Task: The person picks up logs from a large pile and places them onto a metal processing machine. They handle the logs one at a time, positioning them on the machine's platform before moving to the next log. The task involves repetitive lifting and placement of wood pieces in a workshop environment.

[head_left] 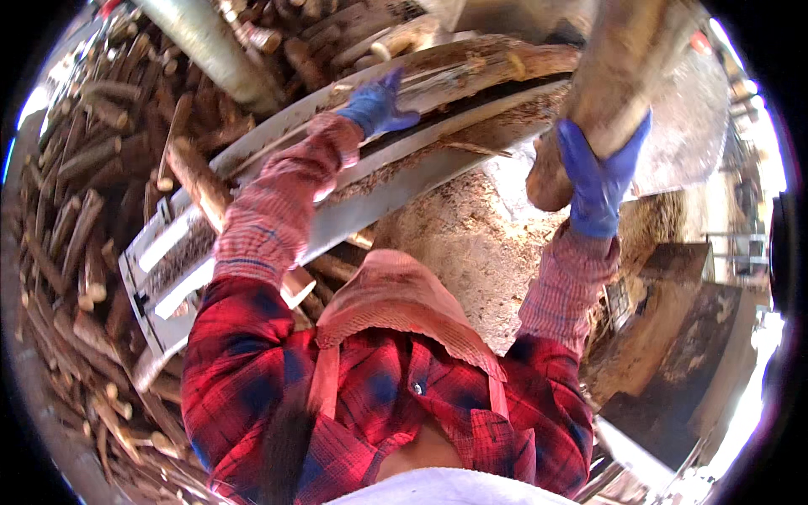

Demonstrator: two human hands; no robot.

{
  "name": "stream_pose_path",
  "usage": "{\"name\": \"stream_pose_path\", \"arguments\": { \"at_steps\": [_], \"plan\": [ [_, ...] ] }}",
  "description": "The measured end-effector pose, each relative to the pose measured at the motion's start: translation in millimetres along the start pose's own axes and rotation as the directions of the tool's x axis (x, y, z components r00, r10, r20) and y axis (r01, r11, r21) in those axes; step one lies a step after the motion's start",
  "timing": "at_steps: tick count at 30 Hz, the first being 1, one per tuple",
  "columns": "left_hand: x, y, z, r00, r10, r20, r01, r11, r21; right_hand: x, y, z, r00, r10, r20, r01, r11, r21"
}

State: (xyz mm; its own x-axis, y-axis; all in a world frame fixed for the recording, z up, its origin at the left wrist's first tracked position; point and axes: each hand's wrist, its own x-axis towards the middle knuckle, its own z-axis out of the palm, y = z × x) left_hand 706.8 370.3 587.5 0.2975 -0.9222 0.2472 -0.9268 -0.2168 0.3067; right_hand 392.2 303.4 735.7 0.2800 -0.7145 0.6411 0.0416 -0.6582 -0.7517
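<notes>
My right hand point(599, 181), in a blue glove, cups the near end of a thick log point(619, 76), thumb and fingers spread along its two sides. That log slants up toward the top right. At the upper middle my left hand point(376, 105), also blue-gloved, has its fingers stretched out and its thumb apart. It is over a long metal trough point(471, 172), beside a piece of wood point(480, 80) lying lengthwise in it. Whether the left palm touches this wood, I cannot tell.
A big heap of cut branches point(88, 160) fills the left side. One short log point(198, 181) leans on the trough, and a thick pale pole point(210, 50) rises behind. Sawdust covers the floor point(446, 236). A dark boxy structure point(673, 353) stands at right.
</notes>
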Motion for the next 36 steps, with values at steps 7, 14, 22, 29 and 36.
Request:
{"name": "stream_pose_path", "arguments": {
  "at_steps": [7,14,22,29,36],
  "plan": [
    [-220.4,-101.6,-121.9,0.742,-0.223,-0.632,0.429,0.883,0.192,-59.8,174.3,72.2,0.703,0.441,0.558,-0.116,0.845,-0.522],
    [-330.1,-130.5,-78.4,0.344,-0.931,-0.119,0.828,0.360,-0.429,-83.7,112.5,97.1,0.626,0.489,0.607,-0.715,0.670,0.198],
    [-290.9,-118.5,-106.1,0.686,-0.728,-0.001,0.241,0.229,-0.943,-111.9,63.0,112.7,0.674,0.508,0.536,-0.732,0.553,0.397],
    [-240.7,-137.8,-168.4,0.994,-0.088,0.062,0.104,0.934,-0.342,-117.0,31.5,87.9,0.788,0.543,0.290,-0.615,0.708,0.347],
    [-151.6,-101.3,-77.2,0.921,-0.135,0.366,0.006,0.943,0.332,-106.9,-44.0,70.9,0.947,0.304,0.104,-0.322,0.906,0.274]
  ]
}}
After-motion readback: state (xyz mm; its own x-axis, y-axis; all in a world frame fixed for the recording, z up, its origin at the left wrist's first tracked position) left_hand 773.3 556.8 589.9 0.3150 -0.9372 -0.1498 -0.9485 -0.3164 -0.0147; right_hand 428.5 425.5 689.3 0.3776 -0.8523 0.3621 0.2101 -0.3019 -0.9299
